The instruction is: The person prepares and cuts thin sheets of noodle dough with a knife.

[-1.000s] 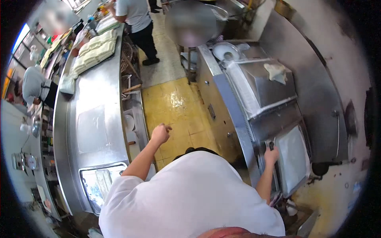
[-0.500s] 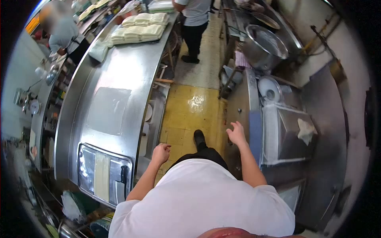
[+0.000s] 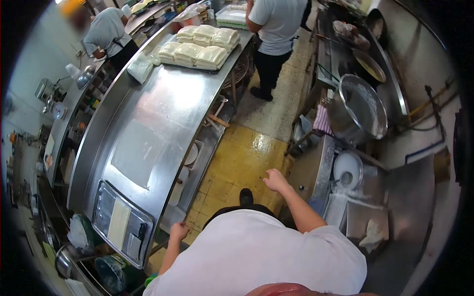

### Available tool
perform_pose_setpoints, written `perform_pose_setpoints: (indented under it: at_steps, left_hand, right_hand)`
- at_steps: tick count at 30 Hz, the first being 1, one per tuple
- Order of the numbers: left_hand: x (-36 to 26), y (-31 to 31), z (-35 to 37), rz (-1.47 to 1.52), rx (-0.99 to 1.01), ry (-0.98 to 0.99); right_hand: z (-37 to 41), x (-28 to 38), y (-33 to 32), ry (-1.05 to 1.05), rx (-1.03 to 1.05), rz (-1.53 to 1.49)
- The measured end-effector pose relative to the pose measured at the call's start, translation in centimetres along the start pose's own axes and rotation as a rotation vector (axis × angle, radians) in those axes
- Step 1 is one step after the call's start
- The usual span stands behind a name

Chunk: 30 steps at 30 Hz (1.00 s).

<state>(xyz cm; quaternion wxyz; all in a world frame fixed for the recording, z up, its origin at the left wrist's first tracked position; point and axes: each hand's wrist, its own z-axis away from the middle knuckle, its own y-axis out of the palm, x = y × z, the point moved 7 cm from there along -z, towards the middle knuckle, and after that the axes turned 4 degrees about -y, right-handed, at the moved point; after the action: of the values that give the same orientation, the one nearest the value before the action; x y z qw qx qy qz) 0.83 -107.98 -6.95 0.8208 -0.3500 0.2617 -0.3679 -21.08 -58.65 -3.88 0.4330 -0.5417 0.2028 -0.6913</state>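
My left hand (image 3: pixel 178 230) hangs low beside the near edge of the steel table (image 3: pixel 170 140), its fingers curled; whether it holds anything is too small to tell. My right hand (image 3: pixel 275 180) is over the aisle, left of the right-hand counter, fingers loosely bent with nothing in them. On the table's near end lies a metal tray (image 3: pixel 103 212) bearing a pale dough strip (image 3: pixel 120 224) and a knife (image 3: pixel 142 231). Farther up the table, a greyish rectangular patch (image 3: pixel 138 153) marks the steel. Stacks of folded pale sheets (image 3: pixel 202 47) sit at the far end.
One person (image 3: pixel 276 39) stands in the aisle beyond the table; another person (image 3: pixel 111 32) bends over a counter at the upper left. A large steel pot (image 3: pixel 358 108), a white bowl (image 3: pixel 348 169) and a cloth (image 3: pixel 374 236) are on the right. Yellow tiles (image 3: pixel 237 158) cover the floor.
The view has turned and moved forward along the aisle. My right hand has come inward over the aisle, and my left hand is lower and farther back, near the tray's end.
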Motion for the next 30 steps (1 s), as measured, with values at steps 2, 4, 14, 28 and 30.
perform_pose_setpoints:
  at_steps: [2,4,14,28,30]
  left_hand:
    - [6.7,3.1,-0.3,0.054,0.019,-0.139]
    - [9.9,3.5,3.1,0.106,0.023,-0.245]
    - [17.6,-4.4,13.9,0.358,-0.66,-0.789]
    - [16.6,-30.7,-11.8,0.66,-0.979,-0.33]
    - [17.0,-32.7,-16.5,0.641,-0.85,-0.362]
  right_hand:
    - [-2.3,-0.1,0.1,-0.052,0.04,0.02]
    - [-4.5,-0.5,0.8,-0.033,0.139,0.099]
    - [-13.3,7.2,2.1,-0.196,0.323,0.139]
    - [-20.9,19.3,3.7,-0.161,0.327,0.274]
    - [-21.5,19.3,3.9,-0.114,0.326,0.293]
